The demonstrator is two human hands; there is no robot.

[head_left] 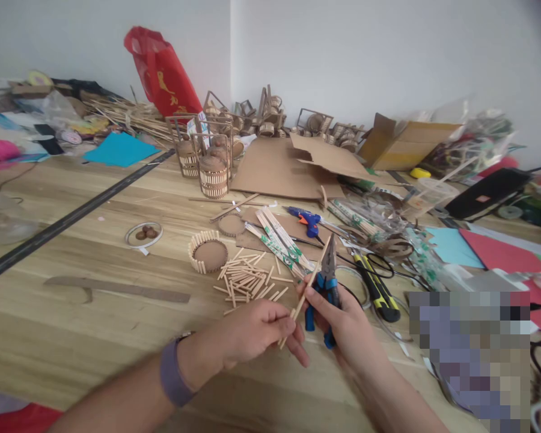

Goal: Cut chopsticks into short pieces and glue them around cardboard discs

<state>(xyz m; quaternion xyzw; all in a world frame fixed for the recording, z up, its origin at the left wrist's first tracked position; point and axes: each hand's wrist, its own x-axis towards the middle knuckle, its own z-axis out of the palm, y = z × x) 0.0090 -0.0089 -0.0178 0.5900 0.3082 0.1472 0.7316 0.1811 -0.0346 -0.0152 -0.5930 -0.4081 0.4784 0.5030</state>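
Think of a clock with 12 at the far wall. The long stick (314, 273) is in the middle, held low over the table, and both hands touch it. It leans from 7 o'clock up to 1 o'clock. The left hand (261, 328) has the low end, at 7, pinched between thumb and finger, with its other fingers loose underneath. The right hand (342, 319) is wrapped around the pliers (329, 282), and its thumb presses on the middle of the stick.

The pliers point almost straight to 12, so the stick and the pliers do not quite line up. The top of the stick sits right by the left side of the pliers' nose. I cannot tell if it is between the two metal tips or just next to them. The right hand is the nearer one to that top end.

A pile of short sticks (247, 279) lies near the left hand, between 11 and 12 o'clock from it. A little round cup (198, 258) is at 10 o'clock from the pile. From the pliers, the glue gun (310, 221) is at 11 and the yellow knife (376, 285) at 3.
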